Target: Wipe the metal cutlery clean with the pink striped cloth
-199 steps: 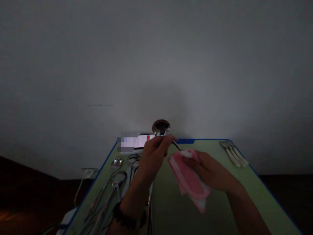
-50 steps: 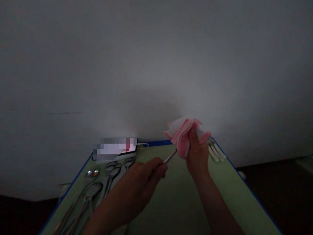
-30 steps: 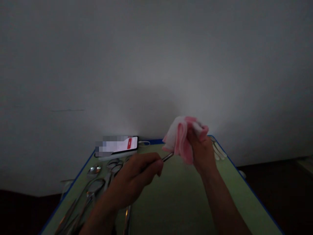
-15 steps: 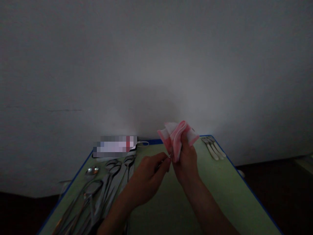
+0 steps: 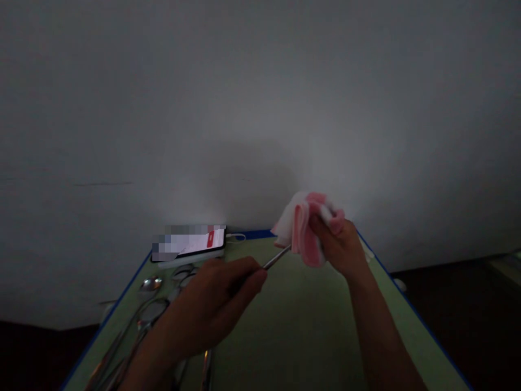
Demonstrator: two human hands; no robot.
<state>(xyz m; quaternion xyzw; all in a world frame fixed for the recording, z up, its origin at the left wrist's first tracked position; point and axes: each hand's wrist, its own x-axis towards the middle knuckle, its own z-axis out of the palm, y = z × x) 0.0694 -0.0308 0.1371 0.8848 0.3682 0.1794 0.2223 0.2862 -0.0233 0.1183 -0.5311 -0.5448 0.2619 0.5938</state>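
Observation:
My left hand (image 5: pixel 220 304) is closed around one end of a piece of cutlery with a thin metal shaft (image 5: pixel 277 257). The shaft slants up to the right, and its far end disappears into a pink and white cloth (image 5: pixel 305 231), so its kind cannot be made out. My right hand (image 5: pixel 345 250) grips the bunched cloth, thumb pressed on its folds. Both hands are raised over the green table (image 5: pixel 293 326). To the left, beneath and beside my left forearm, lie several metal spoons (image 5: pixel 151 283) and other long-handled cutlery, partly covered by the arm.
A phone (image 5: pixel 195 244) with a lit screen rests at the table's back left, a white cable (image 5: pixel 236 237) running from it. Pale cutlery handles (image 5: pixel 368 252) show behind my right hand. A grey wall (image 5: pixel 260 108) stands directly behind the blue table edge (image 5: pixel 260 234).
My right hand has moved right with the cloth, and my left hand has shifted left and nearer. More of the metal shaft now shows between them. My right hand now hides most of the forks.

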